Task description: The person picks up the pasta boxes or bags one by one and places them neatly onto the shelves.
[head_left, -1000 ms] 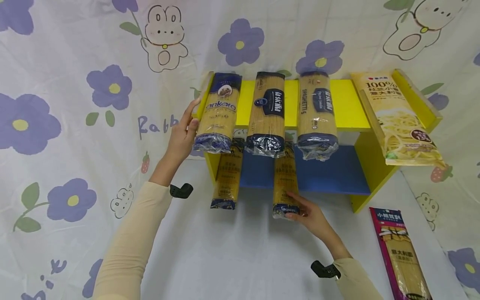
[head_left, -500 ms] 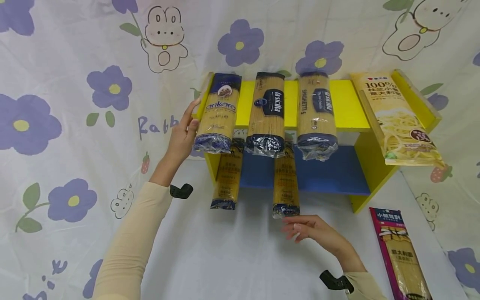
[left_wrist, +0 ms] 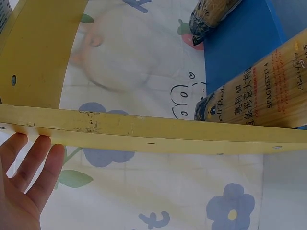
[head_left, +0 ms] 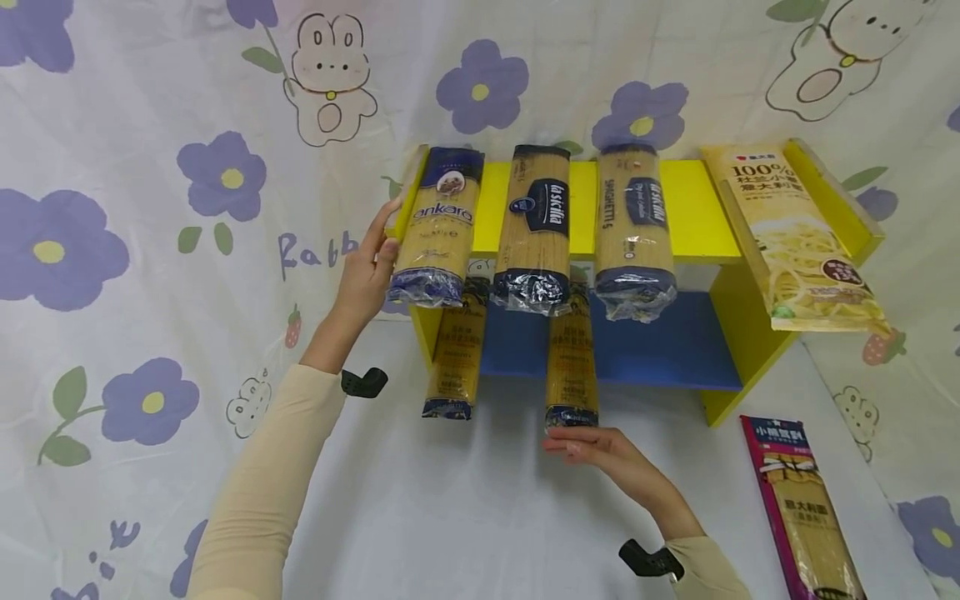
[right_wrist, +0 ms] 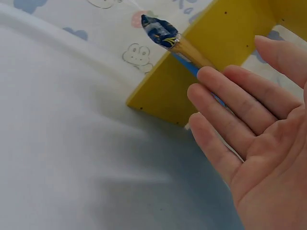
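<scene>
In the head view, my left hand (head_left: 365,275) touches the left side of a yellow and blue shelf (head_left: 693,217). The left wrist view shows its straight fingers (left_wrist: 44,167) with their tips against the outer face of the yellow side panel (left_wrist: 144,132). My right hand (head_left: 611,462) has its fingers extended, right at the lower end of a spaghetti pack (head_left: 572,358) on the blue lower shelf. Its palm faces up in the right wrist view, with straight fingers (right_wrist: 240,103). A second spaghetti pack (head_left: 455,362) lies to the left on that shelf, jutting over its front edge.
On the yellow upper level lie an Ankara pasta pack (head_left: 438,233), two La Sicilia packs (head_left: 532,233) and a cream noodle pack (head_left: 798,242) at the right. Another pasta pack (head_left: 806,508) with a pink edge lies on the white surface (head_left: 450,508). Patterned cloth (head_left: 150,100) hangs behind.
My right hand has let go of the middle spaghetti pack, drawn back below it, then come up against its lower end with fingers straight. The left hand stays at the shelf's side.
</scene>
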The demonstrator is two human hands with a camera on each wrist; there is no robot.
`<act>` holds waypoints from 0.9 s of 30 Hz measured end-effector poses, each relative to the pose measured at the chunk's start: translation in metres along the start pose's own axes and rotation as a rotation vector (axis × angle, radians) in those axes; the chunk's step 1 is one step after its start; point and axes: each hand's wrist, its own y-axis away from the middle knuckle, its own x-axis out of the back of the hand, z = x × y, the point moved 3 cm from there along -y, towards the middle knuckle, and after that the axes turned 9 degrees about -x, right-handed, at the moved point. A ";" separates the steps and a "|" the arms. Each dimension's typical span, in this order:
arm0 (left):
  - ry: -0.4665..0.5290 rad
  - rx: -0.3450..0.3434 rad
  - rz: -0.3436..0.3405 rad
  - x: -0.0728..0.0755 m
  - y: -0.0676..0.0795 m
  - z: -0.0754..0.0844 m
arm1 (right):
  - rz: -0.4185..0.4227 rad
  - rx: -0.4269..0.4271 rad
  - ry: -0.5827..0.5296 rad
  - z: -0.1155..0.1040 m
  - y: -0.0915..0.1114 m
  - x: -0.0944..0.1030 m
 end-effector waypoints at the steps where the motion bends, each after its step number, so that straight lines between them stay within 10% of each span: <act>1: 0.000 -0.002 0.000 0.000 0.000 0.000 | 0.004 0.000 -0.003 0.000 -0.001 0.000; 27: -0.007 0.008 -0.005 0.001 0.000 0.001 | -0.072 0.012 -0.031 -0.006 0.015 0.018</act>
